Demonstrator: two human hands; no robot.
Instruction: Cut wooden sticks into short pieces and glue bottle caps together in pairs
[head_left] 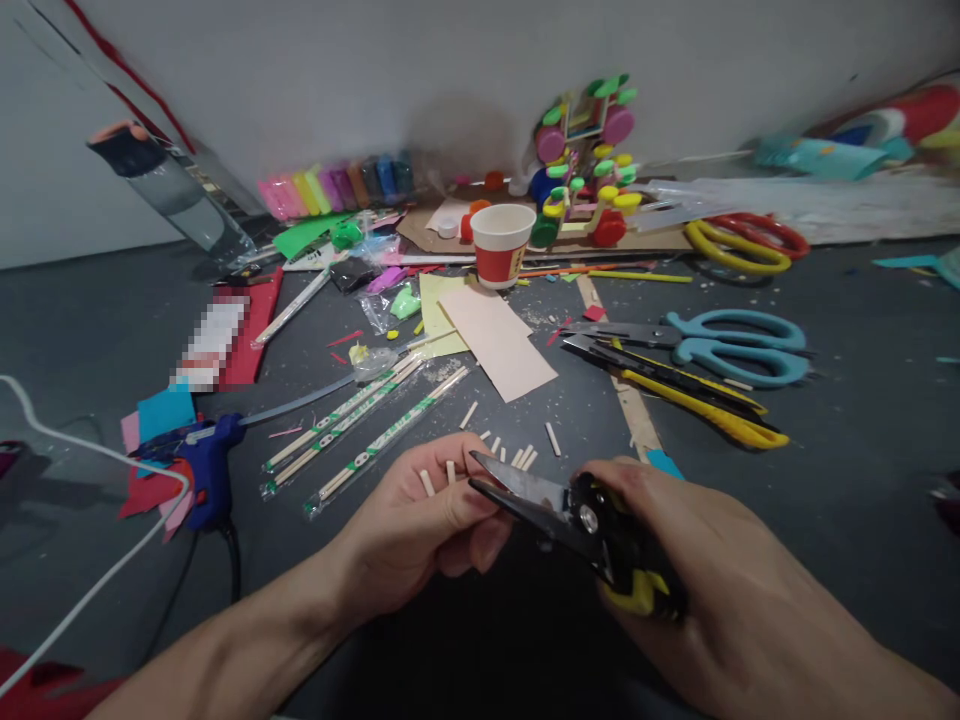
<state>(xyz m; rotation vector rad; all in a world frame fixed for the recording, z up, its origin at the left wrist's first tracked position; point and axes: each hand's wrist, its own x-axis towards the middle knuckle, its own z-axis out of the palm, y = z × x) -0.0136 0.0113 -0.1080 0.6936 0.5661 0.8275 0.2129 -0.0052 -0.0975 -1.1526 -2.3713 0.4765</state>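
Note:
My left hand (427,515) is closed around short wooden sticks (427,483), whose pale ends stick up between thumb and palm. In my right hand (697,560) is a pair of black and yellow shears (589,520), the handles wrapped by my fingers. The two blades are apart, and their tips reach the fingers of my left hand. Whether a stick lies between the blades cannot be made out. Several cut stick pieces (553,440) lie on the dark table (570,640) just beyond my left hand.
Wrapped chopsticks (390,435) and a blue glue gun (212,480) lie left. A paper cup (501,245) stands behind pink paper (499,340). Blue scissors (742,345) and a yellow cutter (697,400) are right. Colourful wheeled models (589,190) stand at the back.

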